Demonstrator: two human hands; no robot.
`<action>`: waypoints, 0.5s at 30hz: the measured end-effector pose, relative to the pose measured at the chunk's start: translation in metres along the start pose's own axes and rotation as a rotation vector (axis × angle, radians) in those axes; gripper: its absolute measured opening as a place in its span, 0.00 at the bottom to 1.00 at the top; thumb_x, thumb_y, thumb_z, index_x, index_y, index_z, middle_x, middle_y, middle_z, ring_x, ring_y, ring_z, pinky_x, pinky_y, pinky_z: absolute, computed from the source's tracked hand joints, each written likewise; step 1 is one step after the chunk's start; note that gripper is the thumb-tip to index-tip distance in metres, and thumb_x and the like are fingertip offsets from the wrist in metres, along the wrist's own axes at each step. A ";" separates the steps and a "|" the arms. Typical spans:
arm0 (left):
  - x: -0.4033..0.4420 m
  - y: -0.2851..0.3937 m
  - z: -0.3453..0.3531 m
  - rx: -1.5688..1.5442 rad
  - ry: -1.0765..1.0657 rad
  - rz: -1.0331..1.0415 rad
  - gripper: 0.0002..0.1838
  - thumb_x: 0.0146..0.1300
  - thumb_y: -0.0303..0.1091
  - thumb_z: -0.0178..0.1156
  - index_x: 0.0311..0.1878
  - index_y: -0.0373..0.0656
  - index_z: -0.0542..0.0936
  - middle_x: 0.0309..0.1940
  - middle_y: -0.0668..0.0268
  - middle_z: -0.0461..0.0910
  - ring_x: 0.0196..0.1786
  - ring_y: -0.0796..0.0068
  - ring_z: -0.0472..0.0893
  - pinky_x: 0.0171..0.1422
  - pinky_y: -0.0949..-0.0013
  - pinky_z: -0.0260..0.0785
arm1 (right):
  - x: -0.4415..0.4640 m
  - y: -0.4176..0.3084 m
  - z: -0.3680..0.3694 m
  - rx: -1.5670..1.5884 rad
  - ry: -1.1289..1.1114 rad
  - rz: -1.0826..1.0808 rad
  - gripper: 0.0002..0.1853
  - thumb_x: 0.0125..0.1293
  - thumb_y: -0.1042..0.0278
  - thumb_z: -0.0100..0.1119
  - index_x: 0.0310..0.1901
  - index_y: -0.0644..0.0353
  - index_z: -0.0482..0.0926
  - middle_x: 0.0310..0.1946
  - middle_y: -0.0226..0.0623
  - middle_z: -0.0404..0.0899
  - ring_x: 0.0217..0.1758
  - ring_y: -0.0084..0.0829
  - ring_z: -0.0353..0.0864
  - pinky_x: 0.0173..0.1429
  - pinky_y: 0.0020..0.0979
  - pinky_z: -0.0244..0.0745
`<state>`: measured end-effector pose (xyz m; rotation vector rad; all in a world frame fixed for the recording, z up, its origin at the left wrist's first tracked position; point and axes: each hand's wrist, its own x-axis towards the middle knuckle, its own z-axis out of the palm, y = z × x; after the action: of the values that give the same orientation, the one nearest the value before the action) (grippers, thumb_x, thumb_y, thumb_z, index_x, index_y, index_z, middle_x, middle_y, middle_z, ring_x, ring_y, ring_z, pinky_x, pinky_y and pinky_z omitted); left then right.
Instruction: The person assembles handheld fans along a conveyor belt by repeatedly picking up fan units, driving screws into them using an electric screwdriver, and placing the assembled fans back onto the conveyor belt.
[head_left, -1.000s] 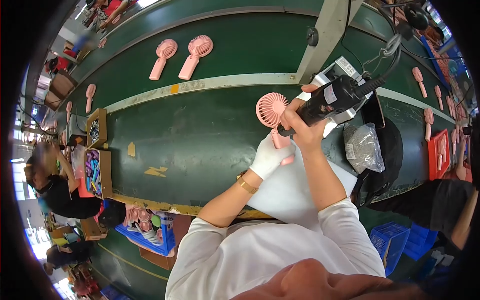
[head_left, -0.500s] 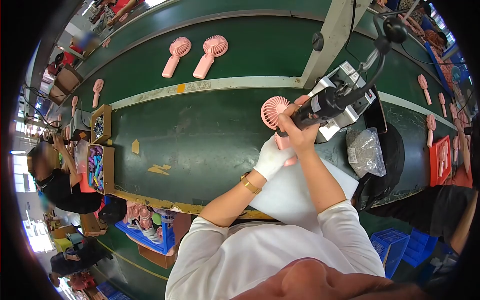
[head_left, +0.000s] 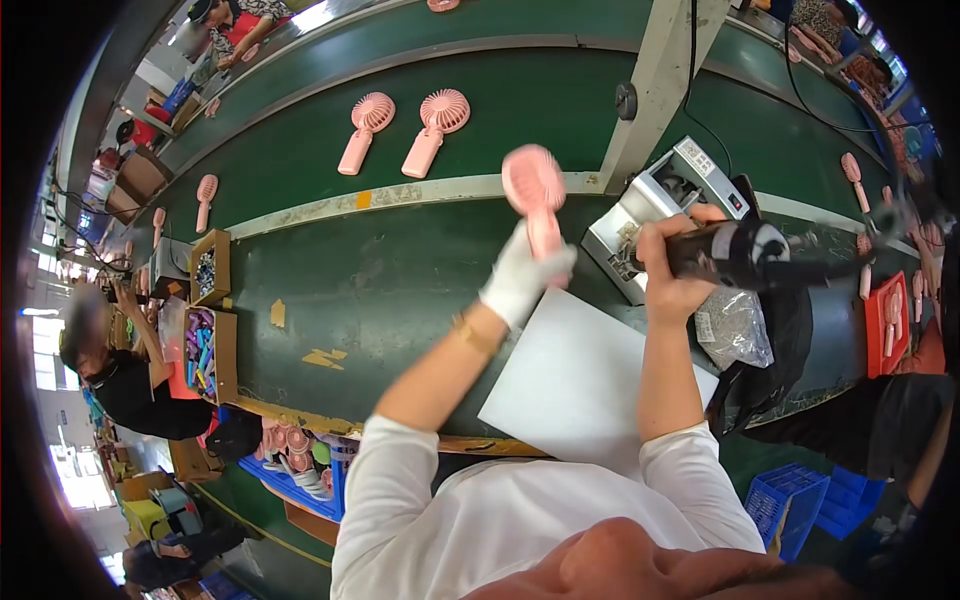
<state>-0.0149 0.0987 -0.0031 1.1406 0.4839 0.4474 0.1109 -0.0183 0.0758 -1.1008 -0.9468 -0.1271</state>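
Observation:
My left hand (head_left: 522, 268), in a white glove, is closed around the handle of a pink handheld fan (head_left: 535, 185), its round head pointing away from me. Bare, my right hand (head_left: 677, 265) grips a black electric screwdriver (head_left: 725, 250) lying nearly level, its tip end against or just in front of a grey metal screw feeder (head_left: 650, 205); whether they touch I cannot tell. A white sheet (head_left: 575, 375) lies on the green bench below both hands. Beyond the bench's ledge, two more pink fans (head_left: 437, 130) rest on the green belt.
A bag of small parts (head_left: 735, 325) sits right of my right forearm. At the left end stand cardboard boxes, one with colourful pieces (head_left: 200, 350). A metal post (head_left: 655, 90) rises behind the feeder. Co-workers (head_left: 120, 360) sit on both sides; a red tray (head_left: 887, 325) holds fans.
The screwdriver has left the fan and moved right to the feeder with my right hand. My left hand has lifted the fan away and turned it upright.

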 end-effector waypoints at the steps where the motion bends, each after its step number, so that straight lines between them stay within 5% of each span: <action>1: 0.020 0.029 0.000 0.215 0.050 0.065 0.21 0.58 0.36 0.64 0.51 0.40 0.69 0.35 0.68 0.72 0.36 0.79 0.74 0.40 0.73 0.70 | -0.001 0.002 0.001 -0.009 0.015 0.060 0.27 0.55 0.91 0.58 0.54 0.65 0.60 0.24 0.33 0.74 0.23 0.21 0.72 0.30 0.23 0.70; 2: 0.053 0.043 -0.020 0.462 0.003 0.157 0.19 0.57 0.39 0.66 0.45 0.38 0.73 0.36 0.68 0.72 0.38 0.83 0.71 0.43 0.74 0.68 | -0.002 0.004 0.003 -0.017 0.036 0.114 0.27 0.54 0.91 0.59 0.55 0.65 0.61 0.24 0.33 0.74 0.23 0.21 0.73 0.30 0.23 0.70; 3: 0.078 0.072 -0.037 0.945 0.072 0.152 0.22 0.53 0.44 0.68 0.41 0.35 0.76 0.40 0.63 0.76 0.43 0.76 0.75 0.45 0.68 0.69 | -0.002 0.005 0.004 0.013 -0.001 0.124 0.28 0.54 0.92 0.59 0.55 0.65 0.62 0.24 0.32 0.74 0.24 0.21 0.73 0.31 0.22 0.70; 4: 0.111 0.046 -0.073 1.199 0.540 0.571 0.25 0.50 0.48 0.69 0.40 0.33 0.78 0.43 0.55 0.79 0.42 0.61 0.78 0.49 0.60 0.71 | -0.002 0.006 0.006 0.040 -0.034 0.135 0.29 0.53 0.92 0.60 0.55 0.65 0.63 0.25 0.32 0.74 0.25 0.20 0.74 0.32 0.22 0.70; 5: 0.130 0.069 -0.089 1.456 0.639 0.239 0.31 0.49 0.53 0.67 0.48 0.36 0.77 0.50 0.46 0.75 0.57 0.54 0.74 0.58 0.54 0.68 | -0.004 0.009 0.007 0.033 -0.016 0.147 0.27 0.52 0.89 0.62 0.54 0.65 0.65 0.25 0.32 0.75 0.26 0.20 0.74 0.33 0.22 0.70; 6: 0.141 0.075 -0.107 1.563 0.850 0.176 0.30 0.51 0.53 0.66 0.48 0.36 0.77 0.49 0.46 0.75 0.57 0.54 0.75 0.60 0.54 0.68 | -0.005 0.013 0.008 0.025 0.002 0.159 0.26 0.51 0.87 0.65 0.52 0.65 0.66 0.26 0.31 0.76 0.27 0.19 0.75 0.35 0.21 0.70; 8: 0.164 0.076 -0.158 1.528 0.726 -0.104 0.30 0.50 0.52 0.67 0.48 0.36 0.77 0.48 0.47 0.77 0.54 0.53 0.77 0.58 0.55 0.71 | -0.008 0.018 0.007 0.004 0.040 0.209 0.23 0.50 0.75 0.74 0.46 0.66 0.74 0.29 0.31 0.80 0.30 0.19 0.78 0.38 0.22 0.74; 13: 0.145 0.071 -0.148 1.252 0.508 0.084 0.27 0.49 0.46 0.70 0.47 0.36 0.76 0.44 0.50 0.81 0.44 0.53 0.82 0.50 0.60 0.74 | -0.009 0.020 0.006 -0.011 0.002 0.195 0.25 0.49 0.77 0.73 0.48 0.67 0.71 0.29 0.32 0.79 0.30 0.20 0.77 0.38 0.22 0.72; 15: 0.099 0.061 -0.085 0.471 0.340 0.214 0.17 0.50 0.32 0.70 0.40 0.39 0.75 0.34 0.66 0.78 0.37 0.75 0.79 0.42 0.69 0.74 | -0.008 0.018 0.006 0.000 -0.037 0.161 0.26 0.51 0.86 0.66 0.51 0.68 0.67 0.27 0.32 0.76 0.28 0.18 0.74 0.34 0.20 0.68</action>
<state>0.0106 0.2395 0.0121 1.5878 0.7952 0.7457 0.1115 -0.0080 0.0584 -1.1783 -0.8871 0.0250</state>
